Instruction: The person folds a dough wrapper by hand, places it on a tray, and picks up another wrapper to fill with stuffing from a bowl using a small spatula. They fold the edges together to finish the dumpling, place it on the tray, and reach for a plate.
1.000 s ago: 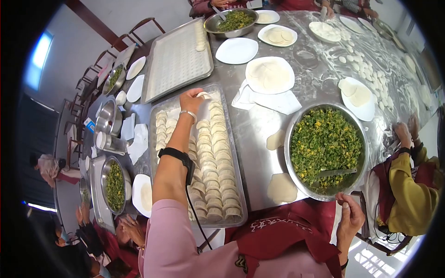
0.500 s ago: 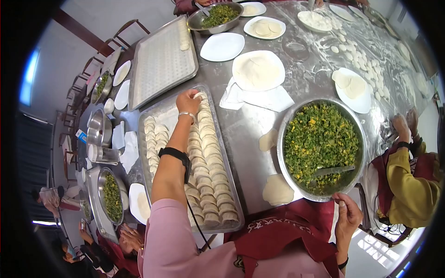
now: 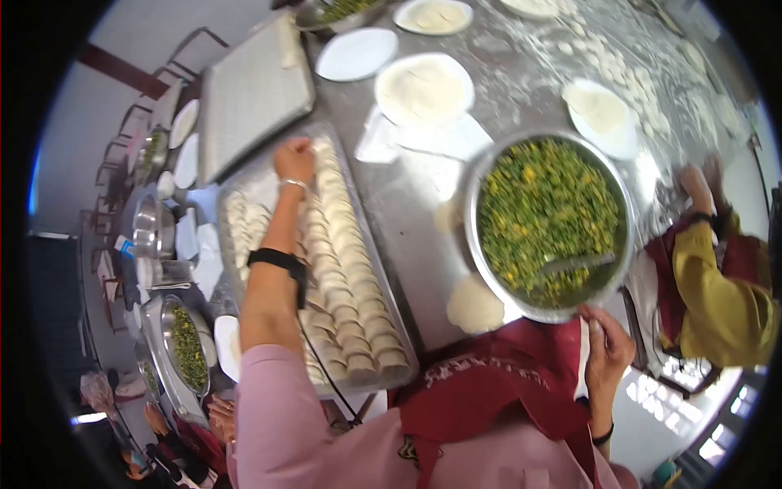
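Note:
My left hand (image 3: 295, 160), slightly blurred, is over the far end of a metal tray (image 3: 381, 269). Its fingers are curled closed, and I see nothing in them. Just right of the fingertips, a dumpling (image 3: 323, 147) tops the right-hand row. Rows of dumplings (image 3: 346, 301) overlap along the tray. With thumb and fingers, my right hand (image 3: 607, 354) grips the near rim of a large metal bowl (image 3: 481, 259). Chopped green and yellow filling (image 3: 546, 212) fills it, and a metal utensil (image 3: 578, 262) lies on top. A flat dough wrapper (image 3: 475, 304) rests left of the bowl.
Behind the dumplings lies another large tray (image 3: 252, 106). Plates of wrappers (image 3: 425, 88) and an oval white plate (image 3: 357, 54) stand farther back. Small dough pieces (image 3: 611, 69) lie on the floured table. A co-worker's hands (image 3: 702, 186) are at right; more people are at lower left.
My left hand has let go of the dumpling at the row's far end and drawn slightly away. The whole view has shifted. My right hand stays at the bowl's rim.

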A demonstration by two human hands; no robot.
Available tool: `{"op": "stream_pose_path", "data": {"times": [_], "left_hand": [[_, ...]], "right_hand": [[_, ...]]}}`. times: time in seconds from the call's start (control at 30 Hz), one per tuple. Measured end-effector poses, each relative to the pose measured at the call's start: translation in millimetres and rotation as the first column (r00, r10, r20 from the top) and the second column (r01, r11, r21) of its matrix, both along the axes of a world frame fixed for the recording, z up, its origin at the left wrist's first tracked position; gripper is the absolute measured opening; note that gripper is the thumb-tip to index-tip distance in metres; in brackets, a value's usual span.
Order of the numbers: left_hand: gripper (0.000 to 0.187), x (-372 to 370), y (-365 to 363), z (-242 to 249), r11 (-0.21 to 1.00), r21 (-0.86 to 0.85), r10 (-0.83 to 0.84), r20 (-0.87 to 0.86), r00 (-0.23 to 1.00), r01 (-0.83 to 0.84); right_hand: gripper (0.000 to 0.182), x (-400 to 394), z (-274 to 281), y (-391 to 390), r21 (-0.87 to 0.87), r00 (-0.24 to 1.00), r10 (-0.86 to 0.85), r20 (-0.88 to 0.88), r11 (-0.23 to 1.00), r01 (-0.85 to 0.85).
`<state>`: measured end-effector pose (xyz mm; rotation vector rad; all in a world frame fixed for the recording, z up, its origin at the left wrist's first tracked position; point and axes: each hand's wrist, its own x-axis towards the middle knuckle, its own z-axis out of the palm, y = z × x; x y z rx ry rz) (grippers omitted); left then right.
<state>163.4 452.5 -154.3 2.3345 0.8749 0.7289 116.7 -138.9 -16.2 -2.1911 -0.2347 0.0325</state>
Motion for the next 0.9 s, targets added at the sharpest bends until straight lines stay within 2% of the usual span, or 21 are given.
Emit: {"op": "stream_pose_path", "data": {"times": [0.03,0.07,0.1,0.13,0.2,0.27,0.37,0.4,0.5,0.57,0.6,0.63,0.67,0.7,0.77,0.87,0.9], "left_hand": [[0.019,-4,1,3,0.999,0.015,0.029,-0.037,0.999,-0.029],[0.02,-7,11,3,1.0,-0.004,-0.011,-0.029,1.0,0.011],[0.02,-11,14,10,0.998,0.052,-0.025,-0.029,0.999,0.027],[0.02,-17,2,31,0.998,-0.046,-0.043,-0.023,0.999,0.042],[0.025,-37,4,53,0.939,-0.289,-0.181,0.043,0.983,0.186],[0.023,-56,-40,99,0.896,-0.407,-0.153,0.1,0.983,0.181],[0.025,-93,-107,154,0.835,-0.501,-0.195,0.121,0.973,0.229],[0.024,-106,-134,171,0.842,-0.49,-0.215,0.08,0.973,0.226],[0.02,-140,-219,206,0.829,-0.506,-0.29,-0.024,0.957,0.239],[0.02,-158,-275,206,0.719,-0.631,-0.345,0.04,0.938,0.291],[0.02,-167,-301,198,0.632,-0.697,-0.357,0.126,0.925,0.339],[0.02,-172,-326,189,0.555,-0.755,-0.377,0.147,0.914,0.35],[0.024,-179,-343,179,0.469,-0.825,-0.435,0.095,0.896,0.315],[0.022,-182,-360,165,0.391,-0.879,-0.451,0.075,0.889,0.273],[0.021,-185,-381,131,0.189,-0.969,-0.432,0.061,0.9,0.157],[0.029,-197,-397,76,-0.054,-0.998,-0.25,0.028,0.968,0.015],[0.03,-199,-401,65,-0.092,-0.996,-0.182,0.016,0.983,-0.001]], "right_hand": [[0.018,1,-1,-3,-0.012,1.0,-0.023,0.006,1.0,0.023],[0.018,2,2,-3,-0.033,0.999,-0.047,0.001,0.998,0.047],[0.018,4,5,-1,-0.005,0.998,-0.055,0.03,0.998,0.055],[0.018,5,3,-3,0.05,0.997,-0.076,0.028,0.996,0.075],[0.017,11,-8,-9,0.106,0.99,-0.067,0.127,0.993,0.054],[0.017,14,-11,-11,0.113,0.985,-0.084,0.151,0.991,0.067],[0.017,21,-15,-10,0.134,0.983,-0.064,0.175,0.99,0.041],[0.017,22,-16,-10,0.139,0.982,-0.051,0.183,0.99,0.025],[0.017,20,-10,-6,0.297,0.993,0.004,0.12,0.954,-0.04],[0.018,13,0,-4,0.364,0.985,0.139,0.105,0.916,-0.168],[0.019,9,5,-3,0.398,0.973,0.206,0.103,0.888,-0.23],[0.019,6,9,-1,0.415,0.936,0.348,0.054,0.845,-0.338],[0.019,4,13,2,0.436,0.876,0.482,0.006,0.787,-0.436],[0.026,4,15,7,0.374,0.766,0.642,-0.032,0.719,-0.586],[0.035,-1,-7,22,0.259,0.72,0.694,0.007,0.694,-0.671],[0.05,-3,-66,44,0.037,0.678,0.729,0.098,0.678,-0.734],[0.056,-3,-82,50,-0.047,0.662,0.737,0.136,0.673,-0.739]]}}
